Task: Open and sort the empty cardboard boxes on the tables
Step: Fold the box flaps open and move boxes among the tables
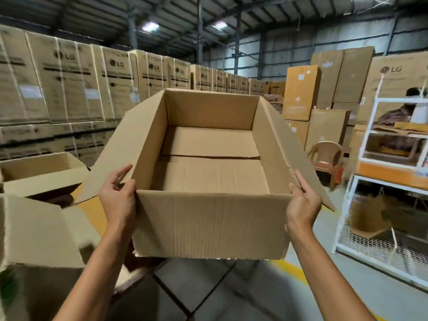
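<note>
Left hand (118,195), right hand (303,202) on empty, open-flapped cardboard box (208,218)

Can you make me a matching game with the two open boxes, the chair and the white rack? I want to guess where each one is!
Things
1. big open box
2. smaller open box
3. brown plastic chair
4. white rack

Places
A. on the floor, behind the big box and to the right
B. far right, with cardboard pieces on its shelves
C. held up between the left hand and the right hand
D. low down at the left side of the view

Pairs: 1-C, 2-D, 3-A, 4-B
</note>
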A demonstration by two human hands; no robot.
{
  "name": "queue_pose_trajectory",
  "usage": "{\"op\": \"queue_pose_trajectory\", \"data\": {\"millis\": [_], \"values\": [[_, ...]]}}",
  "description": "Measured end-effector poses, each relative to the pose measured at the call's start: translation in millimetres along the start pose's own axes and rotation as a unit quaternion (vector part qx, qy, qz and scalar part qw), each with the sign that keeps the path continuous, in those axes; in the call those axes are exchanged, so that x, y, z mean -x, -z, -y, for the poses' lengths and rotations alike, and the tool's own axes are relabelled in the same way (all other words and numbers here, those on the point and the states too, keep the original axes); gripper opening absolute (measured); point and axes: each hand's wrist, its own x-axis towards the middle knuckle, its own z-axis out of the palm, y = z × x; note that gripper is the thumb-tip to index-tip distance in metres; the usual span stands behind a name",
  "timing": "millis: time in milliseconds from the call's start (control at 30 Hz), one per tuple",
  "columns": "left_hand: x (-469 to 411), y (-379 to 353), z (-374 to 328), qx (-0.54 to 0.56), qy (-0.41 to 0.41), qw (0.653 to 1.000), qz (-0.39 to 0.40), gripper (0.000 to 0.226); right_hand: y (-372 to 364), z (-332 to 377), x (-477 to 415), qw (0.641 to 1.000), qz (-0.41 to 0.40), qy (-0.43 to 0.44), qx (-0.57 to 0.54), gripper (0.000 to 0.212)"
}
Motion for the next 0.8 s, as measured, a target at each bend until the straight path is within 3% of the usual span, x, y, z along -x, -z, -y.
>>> {"op": "queue_pose_trajectory", "data": {"millis": [600,700,800], "values": [[-161.3,-75.9,75.9,-0.102,-0.046,0.979,-0.172,0.040,-266.4,-128.0,-163.5,0.972,0.205,-0.083,-0.082,0.040],[-189.0,-91.2,92.1,-0.108,-0.040,0.973,-0.199,0.036,-306.8,-147.8,-192.1,0.959,0.254,-0.099,-0.079,0.038],[-215.1,-107.8,114.8,-0.113,0.002,0.967,-0.228,0.033,-352.0,-179.6,-226.4,0.936,0.340,-0.096,-0.009,0.036]]}}
